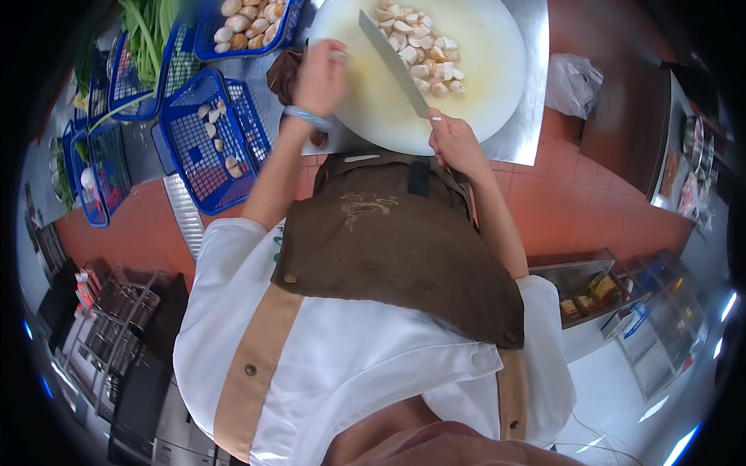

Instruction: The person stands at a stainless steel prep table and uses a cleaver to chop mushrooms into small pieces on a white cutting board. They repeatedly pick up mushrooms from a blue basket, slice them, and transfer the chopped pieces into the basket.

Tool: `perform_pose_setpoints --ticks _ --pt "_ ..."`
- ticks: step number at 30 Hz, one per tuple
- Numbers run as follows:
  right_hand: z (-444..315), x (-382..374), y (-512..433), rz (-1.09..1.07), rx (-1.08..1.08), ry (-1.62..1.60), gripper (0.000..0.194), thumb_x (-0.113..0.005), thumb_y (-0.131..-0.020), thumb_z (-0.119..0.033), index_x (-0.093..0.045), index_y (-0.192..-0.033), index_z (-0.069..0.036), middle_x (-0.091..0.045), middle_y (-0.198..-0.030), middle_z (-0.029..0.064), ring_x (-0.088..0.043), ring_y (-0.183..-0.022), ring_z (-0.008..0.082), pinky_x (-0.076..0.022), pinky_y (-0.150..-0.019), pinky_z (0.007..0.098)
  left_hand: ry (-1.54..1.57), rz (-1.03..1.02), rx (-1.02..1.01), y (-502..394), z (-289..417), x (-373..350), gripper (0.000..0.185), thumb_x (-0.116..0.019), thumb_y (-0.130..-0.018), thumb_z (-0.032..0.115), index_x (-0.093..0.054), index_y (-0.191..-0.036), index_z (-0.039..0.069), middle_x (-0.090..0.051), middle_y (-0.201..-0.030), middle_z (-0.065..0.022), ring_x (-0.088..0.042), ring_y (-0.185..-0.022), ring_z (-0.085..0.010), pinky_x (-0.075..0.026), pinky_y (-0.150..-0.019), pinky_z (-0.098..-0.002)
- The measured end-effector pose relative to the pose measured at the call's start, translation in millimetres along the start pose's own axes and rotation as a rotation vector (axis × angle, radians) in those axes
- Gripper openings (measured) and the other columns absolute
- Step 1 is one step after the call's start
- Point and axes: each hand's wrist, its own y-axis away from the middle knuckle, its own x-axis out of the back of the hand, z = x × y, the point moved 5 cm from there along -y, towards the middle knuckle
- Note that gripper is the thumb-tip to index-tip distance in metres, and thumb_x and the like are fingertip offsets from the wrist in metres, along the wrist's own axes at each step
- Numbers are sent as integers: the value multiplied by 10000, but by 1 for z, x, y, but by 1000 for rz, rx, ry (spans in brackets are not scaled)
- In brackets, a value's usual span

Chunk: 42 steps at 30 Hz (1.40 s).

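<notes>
My right hand (457, 143) grips the handle of a kitchen knife (393, 64). Its long blade points up and to the left over a round white cutting board (495, 64). To the blade's right lies a heap of cut pale mushroom chunks (419, 43). My left hand (320, 76), motion-blurred, is at the board's left edge beside a bunched brown cloth (284, 76). Its fingers are curled; whether they hold a small piece is unclear. Left of it, whole mushrooms (247, 23) fill a blue plastic basket (236, 54).
A second blue basket (195, 137) with several mushroom pieces (213, 122) overhangs the steel table's front edge. Further left, leafy greens (145, 41) stand in blue baskets. The steel table (516, 137) ends right of the board. A plastic bag (574, 84) is beyond it.
</notes>
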Motion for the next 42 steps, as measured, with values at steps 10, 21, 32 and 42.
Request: perform_pose_setpoints --ticks 10,21,32,42 --pt "-4 -6 15 -51 -23 -41 553 -430 -1109 -429 -587 -806 7 -525 -584 29 -514 -445 122 -430 -460 303 19 38 161 61 24 -15 372 -701 -848 62 -600 -1207 67 -604 -1226 -164 -640 -1042 -371 -543 -885 -449" --pt "-14 -32 23 -76 44 -127 513 -426 -1114 -406 -586 -833 -8 -525 -590 21 -517 -460 112 -423 -450 294 72 5 -48 56 6 -29 219 -704 -845 69 -701 -1064 84 -665 -1118 -98 -679 -949 -303 -576 -825 -386" --pt "-19 -36 15 -31 73 102 499 -388 -1117 -377 -660 -998 24 -535 -553 90 -572 -448 198 -495 -489 355 126 -52 47 58 4 -35 294 -697 -824 90 -718 -1115 125 -647 -1119 -110 -685 -935 -318 -579 -809 -399" --pt "-28 -21 1 4 34 21 575 -403 -1106 -426 -580 -799 26 -489 -542 41 -552 -436 157 -449 -454 334 75 31 55 66 6 -36 279 -719 -857 80 -686 -1133 94 -646 -1136 -100 -704 -831 -217 -583 -739 -324"
